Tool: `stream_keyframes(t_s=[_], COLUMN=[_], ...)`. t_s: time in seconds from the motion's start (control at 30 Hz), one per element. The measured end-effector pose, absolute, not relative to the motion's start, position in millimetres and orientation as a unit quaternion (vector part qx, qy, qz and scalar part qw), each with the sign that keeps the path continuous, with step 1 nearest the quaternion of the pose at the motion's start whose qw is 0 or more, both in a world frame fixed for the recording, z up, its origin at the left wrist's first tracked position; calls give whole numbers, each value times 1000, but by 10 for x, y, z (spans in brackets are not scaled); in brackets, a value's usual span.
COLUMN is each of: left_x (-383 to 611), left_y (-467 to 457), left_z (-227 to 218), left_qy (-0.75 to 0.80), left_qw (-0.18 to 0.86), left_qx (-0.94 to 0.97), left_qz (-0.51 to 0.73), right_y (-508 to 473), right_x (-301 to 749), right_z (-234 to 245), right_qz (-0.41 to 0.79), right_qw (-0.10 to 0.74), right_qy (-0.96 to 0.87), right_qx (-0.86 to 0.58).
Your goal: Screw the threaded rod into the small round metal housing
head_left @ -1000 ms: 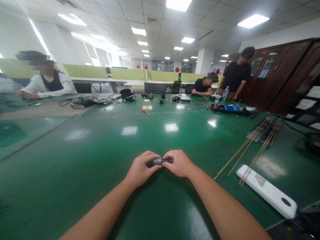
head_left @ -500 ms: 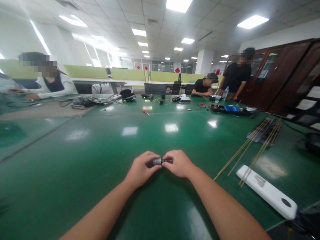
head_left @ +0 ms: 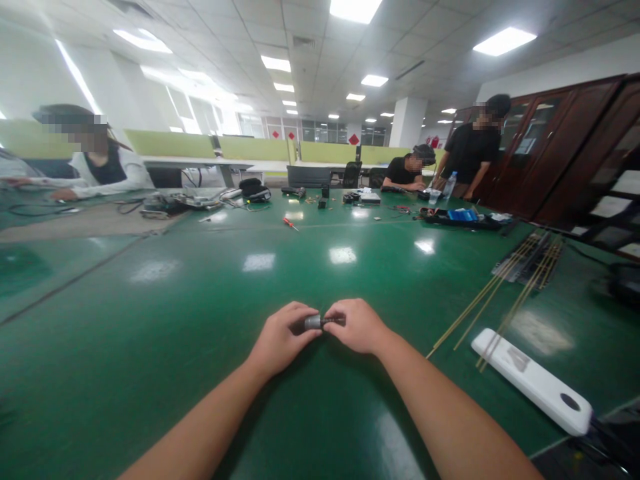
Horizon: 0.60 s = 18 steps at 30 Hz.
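Note:
Just above the green table my left hand [head_left: 284, 337] is closed, thumb and fingers around a short grey metal cylinder [head_left: 313, 323] that looks like a drill chuck. A thin dark rod [head_left: 333, 320], perhaps a drill bit, points out of the cylinder's right end. My right hand [head_left: 357, 325] pinches this rod between thumb and fingers, close to the cylinder. The two hands almost meet, and the fingers cover part of both pieces.
A white power strip [head_left: 533, 383] and several thin brass-coloured rods [head_left: 483, 297] lie to the right. Farther off are a red screwdriver [head_left: 289, 224], a black tray [head_left: 463, 220] with blue items, a bottle [head_left: 450, 185] and cables. Other people are around the table.
The view has shifted very slightly. Both hands keep their grip on the cylinder and the rod, in almost the same place.

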<state>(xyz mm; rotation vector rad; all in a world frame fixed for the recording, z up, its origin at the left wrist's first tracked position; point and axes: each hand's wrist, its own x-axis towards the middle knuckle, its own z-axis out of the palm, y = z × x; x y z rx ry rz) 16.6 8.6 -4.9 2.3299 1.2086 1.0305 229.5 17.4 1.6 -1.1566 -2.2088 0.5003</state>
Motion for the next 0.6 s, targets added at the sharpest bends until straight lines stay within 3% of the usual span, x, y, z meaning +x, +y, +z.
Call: stream_keyframes(t_s=[0.6], left_x=[166], left_y=[93], left_z=[-42], left_qy=[426], left_qw=[161], left_qx=[812], left_qz=[365], right_y=[171], right_x=[2307], right_z=[18], right_qz=[187], right_qw=[298], right_qy=[-827], right_qx=[-439])
